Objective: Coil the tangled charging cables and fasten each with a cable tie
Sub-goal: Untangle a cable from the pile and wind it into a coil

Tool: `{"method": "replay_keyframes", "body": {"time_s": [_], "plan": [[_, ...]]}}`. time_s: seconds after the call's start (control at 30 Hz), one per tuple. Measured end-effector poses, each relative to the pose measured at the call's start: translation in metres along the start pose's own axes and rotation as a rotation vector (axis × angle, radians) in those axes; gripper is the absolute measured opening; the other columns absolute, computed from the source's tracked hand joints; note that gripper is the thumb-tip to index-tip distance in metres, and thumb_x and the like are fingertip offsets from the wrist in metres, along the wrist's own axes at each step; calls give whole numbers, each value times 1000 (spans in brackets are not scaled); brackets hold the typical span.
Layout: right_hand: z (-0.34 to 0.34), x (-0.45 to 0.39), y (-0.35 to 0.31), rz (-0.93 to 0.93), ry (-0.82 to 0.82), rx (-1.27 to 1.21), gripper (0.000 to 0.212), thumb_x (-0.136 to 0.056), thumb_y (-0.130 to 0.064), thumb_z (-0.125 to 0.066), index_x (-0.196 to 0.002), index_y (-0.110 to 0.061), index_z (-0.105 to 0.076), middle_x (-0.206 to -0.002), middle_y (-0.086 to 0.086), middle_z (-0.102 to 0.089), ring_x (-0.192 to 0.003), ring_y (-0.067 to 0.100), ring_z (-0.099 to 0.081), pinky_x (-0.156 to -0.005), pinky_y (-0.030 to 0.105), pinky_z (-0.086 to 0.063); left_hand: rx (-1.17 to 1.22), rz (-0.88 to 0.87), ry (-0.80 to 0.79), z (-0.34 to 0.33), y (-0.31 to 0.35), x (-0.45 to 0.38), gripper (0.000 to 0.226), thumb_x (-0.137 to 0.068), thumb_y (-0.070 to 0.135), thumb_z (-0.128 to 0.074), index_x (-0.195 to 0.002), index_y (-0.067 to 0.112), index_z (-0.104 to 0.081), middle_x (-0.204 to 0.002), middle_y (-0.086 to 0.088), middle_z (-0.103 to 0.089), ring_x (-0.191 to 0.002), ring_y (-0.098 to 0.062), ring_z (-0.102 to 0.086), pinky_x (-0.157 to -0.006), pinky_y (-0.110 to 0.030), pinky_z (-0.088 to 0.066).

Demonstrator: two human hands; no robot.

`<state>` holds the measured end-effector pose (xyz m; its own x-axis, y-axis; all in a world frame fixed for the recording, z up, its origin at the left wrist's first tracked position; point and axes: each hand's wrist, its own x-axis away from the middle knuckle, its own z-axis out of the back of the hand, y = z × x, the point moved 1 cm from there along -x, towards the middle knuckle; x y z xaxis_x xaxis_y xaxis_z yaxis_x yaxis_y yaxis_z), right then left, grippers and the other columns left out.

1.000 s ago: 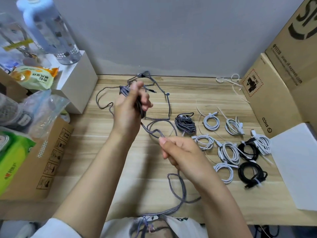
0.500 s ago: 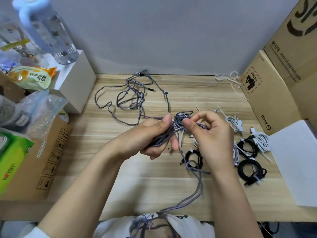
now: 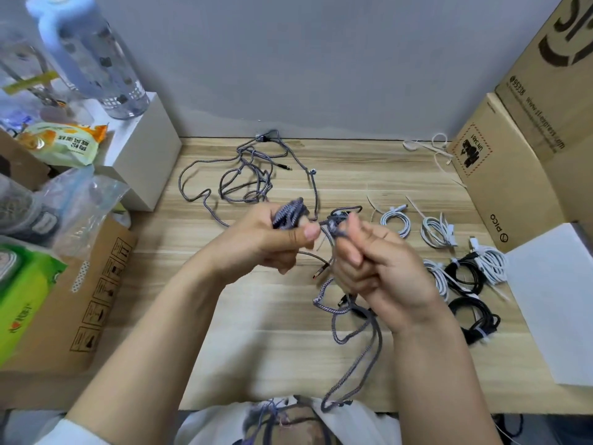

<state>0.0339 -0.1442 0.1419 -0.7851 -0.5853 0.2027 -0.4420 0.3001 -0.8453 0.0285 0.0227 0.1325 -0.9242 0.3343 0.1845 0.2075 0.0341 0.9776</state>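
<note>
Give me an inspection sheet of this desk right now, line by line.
Surface: light wooden desk, partly bare.
Job's things: grey braided cable bundle in hand; tangled grey braided cable at the back; tied white cable coils and black cable coils at the right; loose white cable ties.
Clutter: clear water bottle, green tissue pack.
Grips: left hand holds the bundle; right hand pinches the cable.
Cables: one strand hangs off the front edge.
Surroundings: cardboard boxes, grey wall.

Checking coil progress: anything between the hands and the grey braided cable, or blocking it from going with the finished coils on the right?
No. The left hand grips the grey braided cable bundle and the right hand holds its strand. Bare table lies behind the tied white coils; the grey tangle sits left of them.
</note>
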Motion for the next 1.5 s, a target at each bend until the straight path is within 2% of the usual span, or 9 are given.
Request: {"method": "replay_keyframes", "body": {"time_s": [0.3,0.53,0.67,0.97,1.13,1.2,1.3,1.4,1.5], "plan": [[-3,-14,13,-8,89,-69,37,-71,-48,-52,-48,-20,-46,-44,-8,-20,-34,1,-13,-38,16,-5,821,-94,-669,-14,12,9,25,-96,28,-50,-83,9,-58,-43,8,-17,-36,-9,-13,-52,-24,-35],[-10,-7,32,-171,-56,20,36,-83,-41,-53,-53,-20,-52,-46,-7,-28,-34,2,-23,-37,15,-27,1192,-188,-102,-3,27,-3,17,-95,16,-50,-90,0,-52,-50,-1,-30,-44,-15,-26,-59,-26,-33],[-2,-7,32,-127,69,-160,29,-76,-12,-65,-48,-17,-59,-44,-5,-38,-36,7,-35,-44,22,-29,1447,-203,129,7,20,-5,11,-92,5,-50,-83,-1,-52,-45,-5,-29,-41,-15,-26,-54,-29,-34],[17,-13,30,-60,143,-803,45,-28,1,-90,-63,-13,-65,-74,1,-66,-67,17,-66,-68,30,-55,1580,-288,138,12,6,-8,4,-86,-6,-55,-82,-5,-56,-41,-14,-38,-34,-26,-31,-50,-34,-40],[16,-17,29,79,-16,-937,12,-69,1,-73,-79,-5,-71,-92,5,-73,-95,25,-69,-96,40,-46,1600,-315,152,16,-2,-10,4,-83,-9,-57,-81,-5,-57,-39,-13,-36,-32,-31,-37,-47,-35,-43],[14,-15,21,112,42,-803,17,-90,-6,-53,-91,2,-67,-76,8,-69,-77,23,-69,-93,37,-50,1603,-331,185,17,-2,-10,5,-82,-11,-57,-83,-5,-57,-39,-13,-36,-32,-30,-37,-49,-35,-44],[18,-7,23,39,225,-313,17,-90,-19,-45,-86,-9,-57,-43,-5,-37,-30,3,-30,-36,15,-33,1628,-406,270,30,3,-8,6,-85,-7,-54,-90,-10,-57,-40,-10,-35,-34,-27,-38,-53,-33,-44],[15,2,21,-27,173,335,20,-94,-17,-46,-82,-13,-60,-41,-11,-31,-35,0,-21,-36,12,-15,1625,-480,334,42,12,-7,24,-92,5,-48,-98,-17,-53,-46,-7,-38,-39,-22,-39,-54,-31,-43],[4,8,18,-80,26,534,19,-93,-15,-51,-77,-13,-62,-44,-12,-36,-40,1,-24,-39,10,-19,1400,-508,465,37,17,-13,30,-87,13,-50,-101,-13,-50,-53,-3,-41,-43,-14,-38,-54,-26,-42]]}}
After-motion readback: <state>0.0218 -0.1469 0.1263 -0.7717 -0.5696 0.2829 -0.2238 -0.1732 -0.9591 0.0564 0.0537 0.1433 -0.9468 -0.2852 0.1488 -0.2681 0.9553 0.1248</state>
